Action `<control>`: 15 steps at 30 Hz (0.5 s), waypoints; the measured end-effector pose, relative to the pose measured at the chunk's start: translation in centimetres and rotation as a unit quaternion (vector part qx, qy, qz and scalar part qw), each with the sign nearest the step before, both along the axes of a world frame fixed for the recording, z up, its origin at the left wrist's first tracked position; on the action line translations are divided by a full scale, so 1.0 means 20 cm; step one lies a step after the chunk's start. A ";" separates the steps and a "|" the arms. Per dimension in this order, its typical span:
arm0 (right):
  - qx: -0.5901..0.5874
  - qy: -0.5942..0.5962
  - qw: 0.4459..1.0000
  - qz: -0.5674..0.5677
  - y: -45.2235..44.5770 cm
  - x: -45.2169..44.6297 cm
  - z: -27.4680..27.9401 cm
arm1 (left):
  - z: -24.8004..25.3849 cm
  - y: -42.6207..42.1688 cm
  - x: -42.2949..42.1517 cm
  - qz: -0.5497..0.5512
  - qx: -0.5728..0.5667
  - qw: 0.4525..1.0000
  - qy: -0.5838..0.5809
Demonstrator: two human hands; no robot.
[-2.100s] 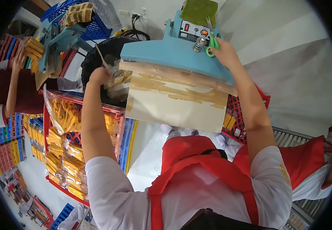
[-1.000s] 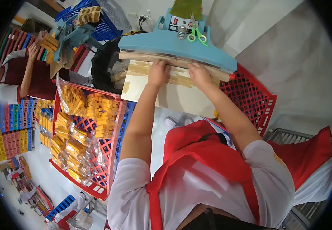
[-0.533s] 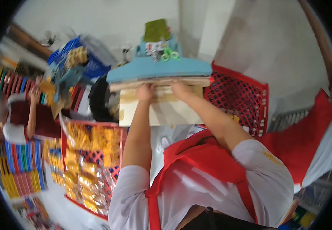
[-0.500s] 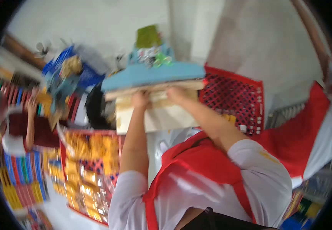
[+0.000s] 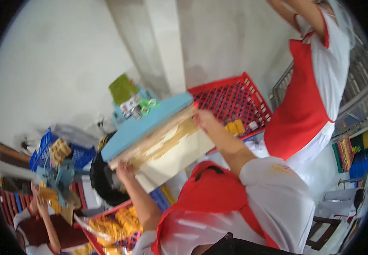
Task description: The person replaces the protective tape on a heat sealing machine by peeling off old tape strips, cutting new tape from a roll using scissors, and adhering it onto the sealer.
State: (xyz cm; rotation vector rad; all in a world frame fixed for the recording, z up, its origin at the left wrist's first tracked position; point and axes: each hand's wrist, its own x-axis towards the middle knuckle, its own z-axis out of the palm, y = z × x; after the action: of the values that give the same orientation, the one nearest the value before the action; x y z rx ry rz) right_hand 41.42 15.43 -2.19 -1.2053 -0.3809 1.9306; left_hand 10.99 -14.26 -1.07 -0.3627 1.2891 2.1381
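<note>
Shifted left hand (image 5: 125, 171) and right hand (image 5: 202, 119) from middle toward opposite ends of tan bar (image 5: 154, 136), now spanning it; cannot tell whether grasping.

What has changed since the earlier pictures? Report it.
The hands have moved apart: the left hand near the left end of the blue machine, the right hand near its right end. The green scissors, released by the right hand, lie on the machine. The green cloth stayed on top.

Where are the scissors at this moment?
In the head view, left of centre, the scissors lie on the blue machine, just right of its metal spring and near the green cloth.
</note>
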 end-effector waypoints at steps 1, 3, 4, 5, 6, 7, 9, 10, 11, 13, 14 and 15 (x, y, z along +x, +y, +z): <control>-0.004 -0.005 0.999 0.032 -0.02 -0.02 0.01 | 0.04 0.02 0.01 0.007 -0.011 1.000 -0.024; 0.019 0.013 0.992 0.122 0.07 0.02 -0.13 | 0.05 0.04 0.04 -0.011 0.043 0.998 -0.046; -0.021 0.017 0.998 0.058 0.01 -0.01 0.00 | 0.07 0.06 0.05 -0.010 0.017 0.999 -0.036; -0.002 -0.026 0.998 0.058 -0.03 -0.01 0.08 | 0.01 0.04 0.02 -0.022 0.044 0.998 -0.044; -0.011 -0.026 0.998 0.063 -0.04 -0.02 0.09 | 0.02 0.05 0.04 -0.032 0.043 0.998 -0.029; -0.009 -0.036 0.997 0.070 -0.03 -0.02 0.09 | 0.02 0.06 0.05 -0.023 0.036 0.999 -0.023; -0.009 -0.044 0.996 0.075 -0.02 -0.01 0.10 | 0.01 0.06 0.05 -0.015 0.028 0.999 -0.018; -0.012 -0.045 0.996 0.076 -0.03 -0.01 0.09 | 0.01 0.06 0.05 -0.021 0.030 0.999 -0.015; 0.003 -0.046 0.996 0.074 -0.03 -0.01 0.09 | 0.00 0.06 0.05 -0.026 0.034 0.999 -0.011; 0.018 -0.045 0.996 0.074 -0.02 -0.01 0.08 | -0.01 0.05 0.04 -0.022 0.017 0.999 -0.018; 0.009 -0.057 0.996 0.067 -0.02 -0.01 0.07 | -0.01 0.06 0.03 -0.018 0.002 1.000 -0.023; -0.001 -0.069 0.996 0.061 -0.01 -0.01 0.06 | -0.01 0.07 0.03 -0.015 0.001 1.000 -0.022</control>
State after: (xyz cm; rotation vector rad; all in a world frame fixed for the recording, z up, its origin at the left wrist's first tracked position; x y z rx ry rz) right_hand 41.18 15.21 -0.90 -1.3476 -0.5364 1.9566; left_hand 11.51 -12.93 -1.35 -0.3865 1.2607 2.0944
